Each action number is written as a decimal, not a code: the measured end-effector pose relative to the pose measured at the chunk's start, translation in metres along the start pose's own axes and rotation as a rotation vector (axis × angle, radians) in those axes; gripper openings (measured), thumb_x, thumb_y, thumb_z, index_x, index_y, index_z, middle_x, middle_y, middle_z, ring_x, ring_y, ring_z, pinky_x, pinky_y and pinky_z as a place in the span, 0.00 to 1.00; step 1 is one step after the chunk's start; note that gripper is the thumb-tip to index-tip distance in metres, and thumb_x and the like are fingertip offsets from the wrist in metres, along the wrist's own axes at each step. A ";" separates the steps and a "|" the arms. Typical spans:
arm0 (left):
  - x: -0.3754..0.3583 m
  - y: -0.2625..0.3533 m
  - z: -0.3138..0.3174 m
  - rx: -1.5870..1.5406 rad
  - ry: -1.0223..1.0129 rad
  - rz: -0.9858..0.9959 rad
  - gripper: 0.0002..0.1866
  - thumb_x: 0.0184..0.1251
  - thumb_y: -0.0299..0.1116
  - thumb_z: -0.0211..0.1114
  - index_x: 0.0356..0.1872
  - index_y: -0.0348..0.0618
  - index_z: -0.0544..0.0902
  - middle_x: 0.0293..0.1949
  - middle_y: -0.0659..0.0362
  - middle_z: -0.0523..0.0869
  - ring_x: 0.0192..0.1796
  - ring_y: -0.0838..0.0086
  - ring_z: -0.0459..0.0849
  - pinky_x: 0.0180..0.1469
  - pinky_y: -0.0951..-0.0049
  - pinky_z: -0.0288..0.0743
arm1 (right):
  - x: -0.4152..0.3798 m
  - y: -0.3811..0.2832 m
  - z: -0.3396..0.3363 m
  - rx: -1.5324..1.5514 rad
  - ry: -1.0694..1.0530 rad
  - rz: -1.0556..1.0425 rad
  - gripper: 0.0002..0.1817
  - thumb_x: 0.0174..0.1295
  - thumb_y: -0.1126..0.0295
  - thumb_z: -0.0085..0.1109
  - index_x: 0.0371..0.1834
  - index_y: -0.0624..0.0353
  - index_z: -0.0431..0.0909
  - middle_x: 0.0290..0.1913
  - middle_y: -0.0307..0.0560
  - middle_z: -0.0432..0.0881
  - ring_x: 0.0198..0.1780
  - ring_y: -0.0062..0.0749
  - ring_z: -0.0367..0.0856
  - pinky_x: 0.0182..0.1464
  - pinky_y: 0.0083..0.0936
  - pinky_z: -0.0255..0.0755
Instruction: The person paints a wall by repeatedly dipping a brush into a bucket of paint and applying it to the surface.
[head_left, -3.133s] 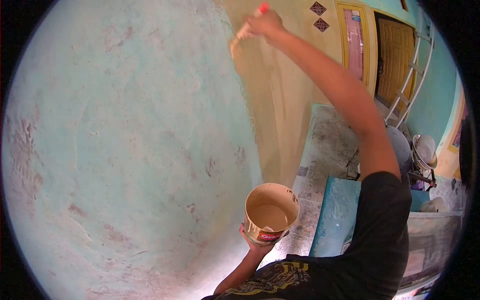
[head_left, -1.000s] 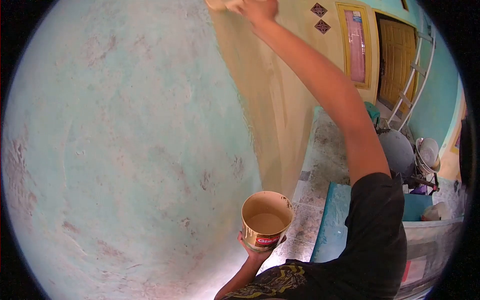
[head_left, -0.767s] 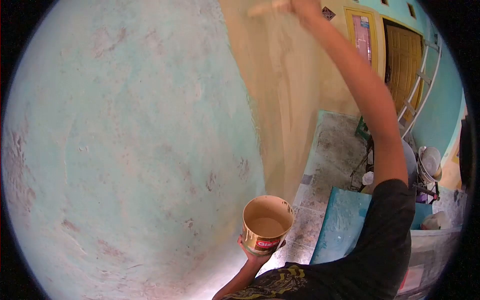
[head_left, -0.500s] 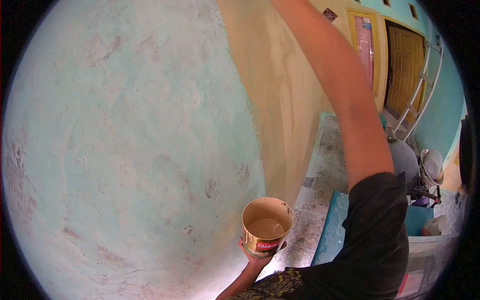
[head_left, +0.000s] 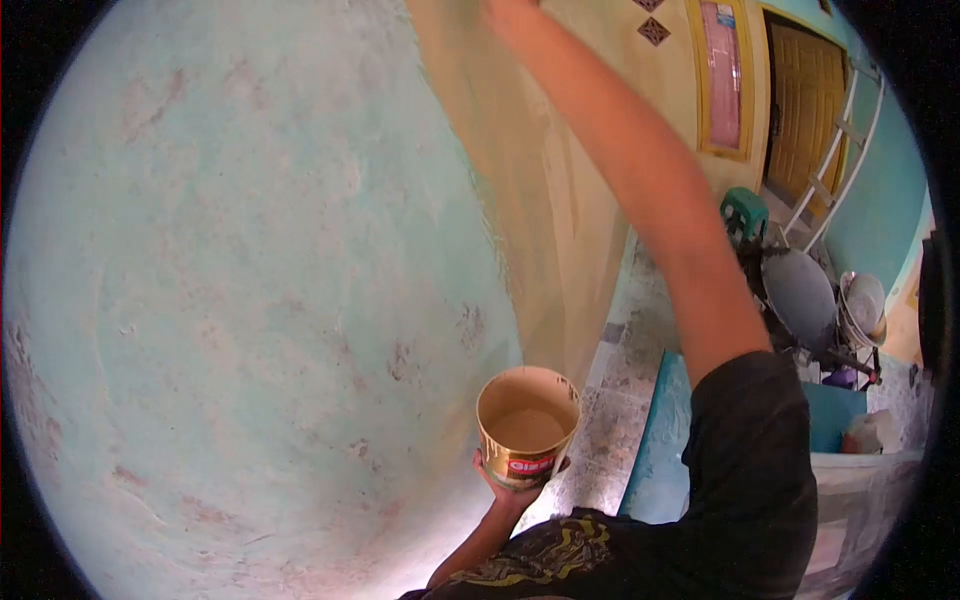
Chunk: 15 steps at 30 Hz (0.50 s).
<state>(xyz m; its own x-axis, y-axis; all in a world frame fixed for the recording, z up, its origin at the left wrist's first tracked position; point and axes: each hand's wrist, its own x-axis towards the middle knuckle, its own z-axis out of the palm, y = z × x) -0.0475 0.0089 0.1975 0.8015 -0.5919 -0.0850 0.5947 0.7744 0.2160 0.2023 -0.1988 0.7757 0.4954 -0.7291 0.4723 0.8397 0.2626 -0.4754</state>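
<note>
My left hand (head_left: 508,490) grips a paint bucket (head_left: 530,465) from below, with fingers and thumb round its lower sides. The bucket has a gold and red label, and beige paint lies inside it. Drips run down its outside. My right arm stretches up to the top edge, where only a little of my right hand (head_left: 510,8) shows. Its fingers and anything in them are out of the picture. That hand is near the beige-painted strip (head_left: 490,120) of the wall. To the left spreads the patchy light-blue wall (head_left: 250,280).
A blue-topped surface (head_left: 655,440) stands beside me on the tiled floor (head_left: 610,420). Farther right are a green stool (head_left: 745,212), a grey round pan (head_left: 800,298), stacked basins (head_left: 863,300) and a white ladder (head_left: 835,160). A yellow door (head_left: 805,110) stands behind.
My right hand has come lower and left, so a bit of it now shows at the top. The view has shifted; the bucket appears slightly higher, still in my left hand.
</note>
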 end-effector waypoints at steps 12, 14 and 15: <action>-0.026 0.001 -0.011 0.104 0.044 0.034 0.56 0.54 0.82 0.46 0.80 0.59 0.57 0.73 0.45 0.67 0.67 0.32 0.71 0.56 0.27 0.74 | -0.170 0.133 -0.314 -0.611 -0.179 0.469 0.11 0.58 0.72 0.70 0.34 0.59 0.73 0.32 0.45 0.84 0.35 0.28 0.87 0.30 0.29 0.81; -0.037 0.000 -0.013 0.145 0.076 0.062 0.56 0.53 0.83 0.46 0.80 0.59 0.57 0.73 0.45 0.68 0.67 0.32 0.71 0.56 0.27 0.74 | -0.144 0.129 -0.282 -0.681 -0.102 0.025 0.12 0.58 0.71 0.71 0.39 0.62 0.78 0.34 0.46 0.85 0.34 0.28 0.87 0.31 0.29 0.82; -0.036 0.001 -0.012 0.161 0.095 0.070 0.57 0.53 0.84 0.46 0.79 0.59 0.57 0.72 0.45 0.68 0.67 0.32 0.71 0.56 0.27 0.74 | -0.134 0.085 -0.239 -0.555 -0.159 0.219 0.23 0.50 0.70 0.75 0.47 0.67 0.77 0.37 0.50 0.85 0.38 0.35 0.87 0.39 0.34 0.83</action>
<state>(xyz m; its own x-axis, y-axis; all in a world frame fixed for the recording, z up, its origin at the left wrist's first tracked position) -0.0750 0.0333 0.1887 0.8471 -0.5086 -0.1540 0.5262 0.7625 0.3766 0.1542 -0.2303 0.4945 0.7062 -0.5810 0.4045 0.4946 -0.0039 -0.8691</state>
